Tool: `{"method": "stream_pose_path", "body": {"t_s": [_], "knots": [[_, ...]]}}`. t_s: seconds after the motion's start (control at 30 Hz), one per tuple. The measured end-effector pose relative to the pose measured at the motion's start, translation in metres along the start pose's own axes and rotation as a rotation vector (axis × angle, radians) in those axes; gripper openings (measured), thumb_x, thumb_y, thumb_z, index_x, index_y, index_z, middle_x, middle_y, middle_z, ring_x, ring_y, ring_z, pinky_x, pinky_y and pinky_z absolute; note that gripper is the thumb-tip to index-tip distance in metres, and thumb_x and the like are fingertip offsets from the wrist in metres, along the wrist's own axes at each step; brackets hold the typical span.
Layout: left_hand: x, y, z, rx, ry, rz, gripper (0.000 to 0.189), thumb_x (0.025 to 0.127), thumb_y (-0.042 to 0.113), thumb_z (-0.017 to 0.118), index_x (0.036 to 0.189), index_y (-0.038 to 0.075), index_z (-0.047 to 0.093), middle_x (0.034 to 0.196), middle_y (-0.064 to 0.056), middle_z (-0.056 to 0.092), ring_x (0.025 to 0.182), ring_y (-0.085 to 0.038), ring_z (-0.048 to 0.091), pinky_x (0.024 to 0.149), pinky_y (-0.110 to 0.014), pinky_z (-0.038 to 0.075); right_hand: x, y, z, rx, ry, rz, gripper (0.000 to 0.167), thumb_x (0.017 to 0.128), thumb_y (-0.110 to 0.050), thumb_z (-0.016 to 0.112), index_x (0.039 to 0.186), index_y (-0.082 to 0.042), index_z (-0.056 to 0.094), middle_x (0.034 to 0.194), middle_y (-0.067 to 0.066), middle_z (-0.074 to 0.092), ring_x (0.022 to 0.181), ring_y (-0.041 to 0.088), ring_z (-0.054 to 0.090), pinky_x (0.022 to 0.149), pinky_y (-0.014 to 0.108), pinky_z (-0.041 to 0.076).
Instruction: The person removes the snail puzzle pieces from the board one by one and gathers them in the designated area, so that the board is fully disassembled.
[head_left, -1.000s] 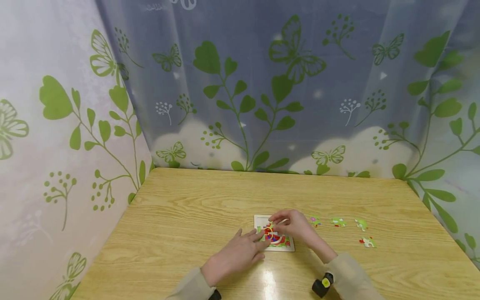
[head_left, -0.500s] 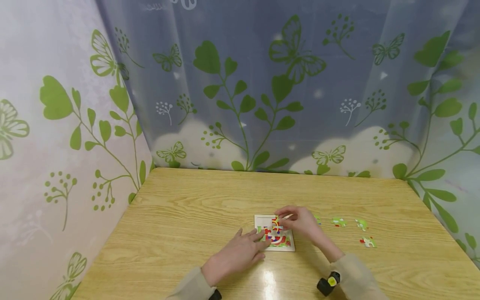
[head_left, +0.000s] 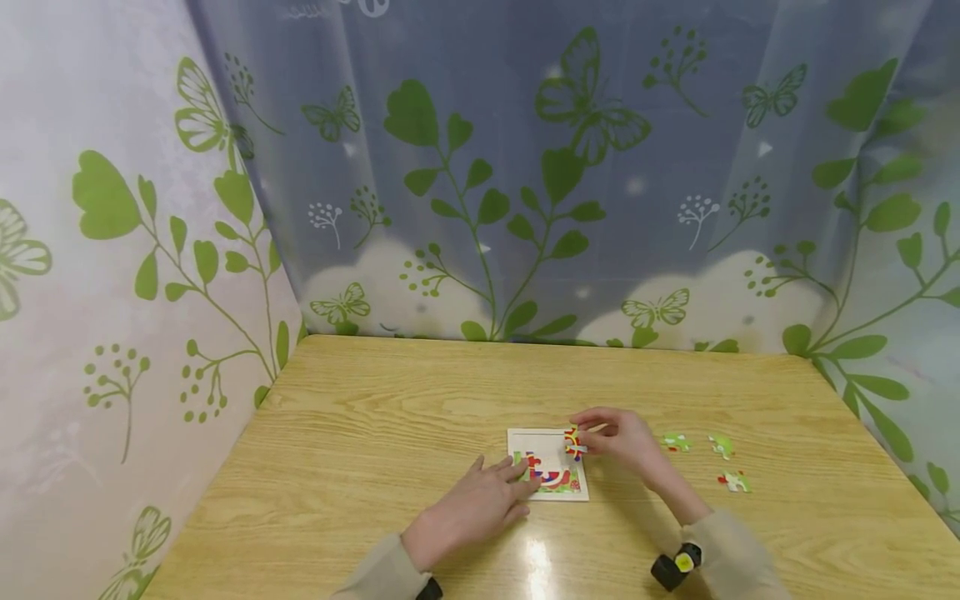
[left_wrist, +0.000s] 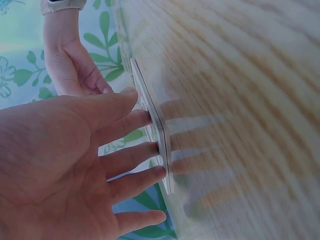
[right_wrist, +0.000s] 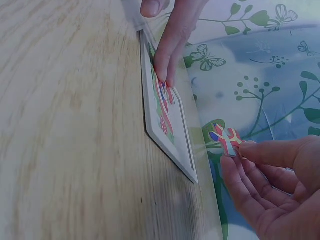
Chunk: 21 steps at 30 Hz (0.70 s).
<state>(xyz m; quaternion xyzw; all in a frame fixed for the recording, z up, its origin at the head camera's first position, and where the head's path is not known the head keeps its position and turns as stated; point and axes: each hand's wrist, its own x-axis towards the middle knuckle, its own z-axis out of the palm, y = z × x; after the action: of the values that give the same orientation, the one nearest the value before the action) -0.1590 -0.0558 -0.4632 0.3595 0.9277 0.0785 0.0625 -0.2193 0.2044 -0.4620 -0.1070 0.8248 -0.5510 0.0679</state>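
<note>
The right hand (head_left: 628, 442) pinches a red, yellow and blue puzzle piece (head_left: 573, 443) between thumb and fingers, raised clear of the white puzzle board (head_left: 536, 442) and, from the head camera, overlapping the board's far right corner. The left hand (head_left: 476, 504), fingers spread apart, rests fingertips on the board beside the fitted pieces (head_left: 558, 480) in its near part. Three loose pieces (head_left: 677, 442) lie on the wood-grained table (head_left: 375, 408) to the right, before a curtain (head_left: 480, 267) printed with leaves and butterflies.
</note>
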Motion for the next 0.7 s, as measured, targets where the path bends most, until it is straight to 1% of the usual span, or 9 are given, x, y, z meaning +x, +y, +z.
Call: {"method": "stream_pose_path", "body": {"t_s": [0.2, 0.33, 0.47, 0.63, 0.7], "knots": [[-0.001, 0.001, -0.002, 0.006, 0.011, 0.012, 0.047, 0.102, 0.034, 0.058, 0.148, 0.023, 0.054, 0.157, -0.005, 0.044, 0.143, -0.03, 0.044, 0.113, -0.061, 0.037, -0.006, 0.001, -0.009, -0.008, 0.023, 0.016, 0.03, 0.094, -0.004, 0.07, 0.119, 0.011, 0.067, 0.107, 0.023, 0.07, 0.087, 0.026, 0.072, 0.075, 0.04, 0.063], [-0.002, 0.0, -0.003, 0.01, 0.014, 0.017, 0.048, 0.102, 0.035, 0.059, 0.148, 0.023, 0.054, 0.157, -0.005, 0.044, 0.143, -0.03, 0.045, 0.113, -0.061, 0.038, -0.009, 0.002, -0.016, -0.021, 0.03, 0.011, 0.031, 0.094, -0.004, 0.071, 0.12, 0.011, 0.067, 0.109, 0.024, 0.07, 0.086, 0.025, 0.072, 0.074, 0.04, 0.063], [-0.001, -0.001, -0.002, 0.008, 0.016, 0.019, 0.047, 0.102, 0.034, 0.058, 0.148, 0.023, 0.054, 0.157, -0.005, 0.044, 0.143, -0.03, 0.044, 0.114, -0.061, 0.036, -0.011, 0.008, -0.024, -0.034, 0.042, 0.01, 0.031, 0.094, -0.005, 0.071, 0.12, 0.01, 0.067, 0.108, 0.023, 0.07, 0.084, 0.021, 0.072, 0.074, 0.039, 0.063], [-0.002, 0.0, -0.002, 0.003, -0.001, 0.006, 0.048, 0.103, 0.035, 0.056, 0.149, 0.023, 0.052, 0.157, -0.005, 0.043, 0.144, -0.029, 0.043, 0.116, -0.06, 0.034, -0.015, 0.013, -0.035, -0.047, 0.054, 0.026, 0.032, 0.094, -0.007, 0.071, 0.121, 0.01, 0.066, 0.11, 0.022, 0.07, 0.083, 0.014, 0.071, 0.075, 0.039, 0.063], [-0.002, 0.001, -0.001, 0.0, -0.005, 0.001, 0.048, 0.103, 0.034, 0.056, 0.149, 0.023, 0.052, 0.157, -0.005, 0.043, 0.144, -0.029, 0.043, 0.116, -0.06, 0.033, -0.017, 0.014, -0.038, -0.048, 0.057, 0.026, 0.034, 0.094, -0.008, 0.071, 0.122, 0.01, 0.066, 0.111, 0.022, 0.07, 0.083, 0.014, 0.071, 0.076, 0.038, 0.063]]}}
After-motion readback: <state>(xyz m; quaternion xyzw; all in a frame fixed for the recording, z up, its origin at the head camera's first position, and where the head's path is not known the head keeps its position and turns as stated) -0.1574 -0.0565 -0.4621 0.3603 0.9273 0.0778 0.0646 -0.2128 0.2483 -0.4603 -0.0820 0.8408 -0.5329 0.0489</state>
